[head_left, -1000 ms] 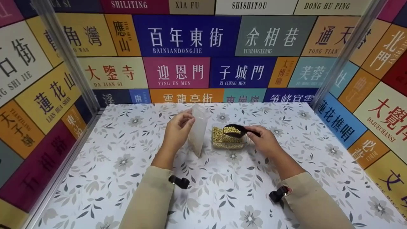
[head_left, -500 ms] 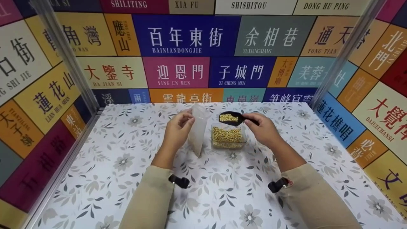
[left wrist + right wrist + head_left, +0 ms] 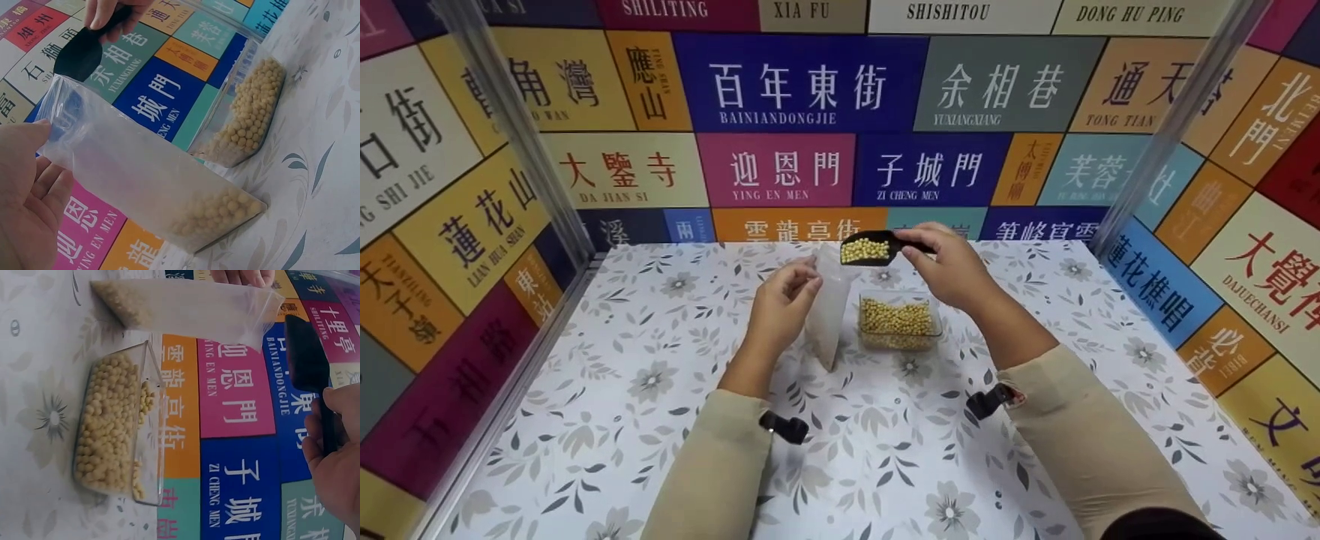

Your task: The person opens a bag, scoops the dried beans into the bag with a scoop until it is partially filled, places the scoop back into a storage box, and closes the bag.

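With thumb and fingers my left hand (image 3: 782,304) pinches the upper rim of a translucent plastic bag (image 3: 826,311), which stands upright on the table. Round yellow soybeans (image 3: 216,214) lie in its bottom corner, as the left wrist view shows. My right hand (image 3: 949,262) grips the handle of a black scoop (image 3: 877,259) heaped with soybeans. The scoop's tip is level with the bag's mouth and right beside it; whether it touches cannot be told. Below the scoop, a clear rectangular container (image 3: 152,492) holds many more soybeans (image 3: 107,433).
A white table (image 3: 877,465) with a grey leaf-and-flower print lies under everything. Colourful panels (image 3: 810,86) with Chinese lettering rise behind it and on both sides. A black strap device (image 3: 784,427) sits on the left wrist, another (image 3: 988,401) on the right.
My right hand has lifted the loaded scoop out of the container, then up and left to the bag's mouth. The left hand and the bag have stayed nearly still.
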{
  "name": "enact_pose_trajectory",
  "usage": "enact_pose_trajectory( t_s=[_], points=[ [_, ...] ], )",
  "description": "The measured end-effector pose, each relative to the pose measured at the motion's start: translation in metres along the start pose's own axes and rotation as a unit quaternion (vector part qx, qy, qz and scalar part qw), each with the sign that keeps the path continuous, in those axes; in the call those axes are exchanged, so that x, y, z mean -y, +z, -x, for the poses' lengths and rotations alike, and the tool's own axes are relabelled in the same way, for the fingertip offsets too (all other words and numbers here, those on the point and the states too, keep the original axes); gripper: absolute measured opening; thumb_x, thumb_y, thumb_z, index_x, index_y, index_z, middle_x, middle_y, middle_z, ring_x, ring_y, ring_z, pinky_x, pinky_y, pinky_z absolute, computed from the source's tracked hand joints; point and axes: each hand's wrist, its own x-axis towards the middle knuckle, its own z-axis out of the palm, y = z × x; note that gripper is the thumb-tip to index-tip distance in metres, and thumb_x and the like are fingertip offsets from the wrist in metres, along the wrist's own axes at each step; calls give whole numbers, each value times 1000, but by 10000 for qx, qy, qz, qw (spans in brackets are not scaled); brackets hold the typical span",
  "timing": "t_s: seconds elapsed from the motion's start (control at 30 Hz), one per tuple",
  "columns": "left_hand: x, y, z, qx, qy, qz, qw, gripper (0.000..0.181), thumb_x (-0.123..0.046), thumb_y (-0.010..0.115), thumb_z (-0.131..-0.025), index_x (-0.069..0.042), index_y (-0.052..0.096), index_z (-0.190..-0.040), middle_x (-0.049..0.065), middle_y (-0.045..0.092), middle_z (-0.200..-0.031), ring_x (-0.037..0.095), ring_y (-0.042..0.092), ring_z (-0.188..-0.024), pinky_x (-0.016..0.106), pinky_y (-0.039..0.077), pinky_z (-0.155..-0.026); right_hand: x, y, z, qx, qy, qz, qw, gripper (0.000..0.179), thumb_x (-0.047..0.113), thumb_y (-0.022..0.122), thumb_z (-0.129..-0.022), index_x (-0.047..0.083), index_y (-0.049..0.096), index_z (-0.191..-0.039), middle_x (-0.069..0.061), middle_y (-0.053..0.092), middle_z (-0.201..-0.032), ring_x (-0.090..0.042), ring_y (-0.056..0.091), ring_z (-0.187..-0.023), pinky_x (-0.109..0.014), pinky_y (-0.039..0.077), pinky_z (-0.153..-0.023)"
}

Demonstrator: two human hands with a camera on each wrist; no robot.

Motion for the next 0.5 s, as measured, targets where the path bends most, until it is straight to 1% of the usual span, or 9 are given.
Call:
enact_pose_trajectory(
  t_s=[0.1, 0.2, 0.27, 0.4, 0.5],
  points=[
    [1, 0, 0, -19, 56, 103, 9999, 7, -21, 71, -105, -14, 72, -108, 2, 68, -148, 19, 69, -131, 28, 58, -110, 10, 3, -6, 10, -382, 618, 9974, 35, 24, 61, -110, 18, 68, -144, -3, 66, -140, -27, 60, -135, -49, 54, -113],
    [2, -1, -1, -58, 89, 131, 9999, 8, -20, 71, -105, -13, 72, -107, 4, 68, -148, 20, 71, -128, 30, 60, -108, 18, 5, -11, 10, -842, 1216, 9890, 34, 20, 61, -110, 16, 68, -143, -5, 67, -139, -29, 60, -134, -49, 54, -111],
    [2, -1, -1, -74, 105, 143, 9998, 8, -20, 71, -105, -12, 72, -107, 5, 69, -147, 21, 71, -127, 30, 60, -107, 21, 6, -12, 19, -1116, 1482, 9826, 34, 19, 61, -110, 15, 68, -143, -6, 68, -139, -30, 60, -134, -49, 54, -111],
    [2, -2, -2, -128, 103, 119, 9998, 8, -20, 70, -106, -12, 72, -108, 4, 69, -146, 20, 71, -128, 30, 60, -107, 22, 8, -14, -42, -1485, 1628, 9754, 33, 17, 61, -110, 12, 69, -142, -10, 69, -136, -34, 61, -131, -50, 55, -110],
    [3, -2, -2, -182, 97, 70, 9998, 7, -19, 69, -106, -13, 71, -108, 3, 70, -146, 19, 70, -129, 30, 60, -107, 22, 8, -14, -125, -1581, 1584, 9746, 32, 15, 63, -109, 11, 70, -140, -11, 70, -134, -36, 61, -130, -52, 54, -110]
  ],
)
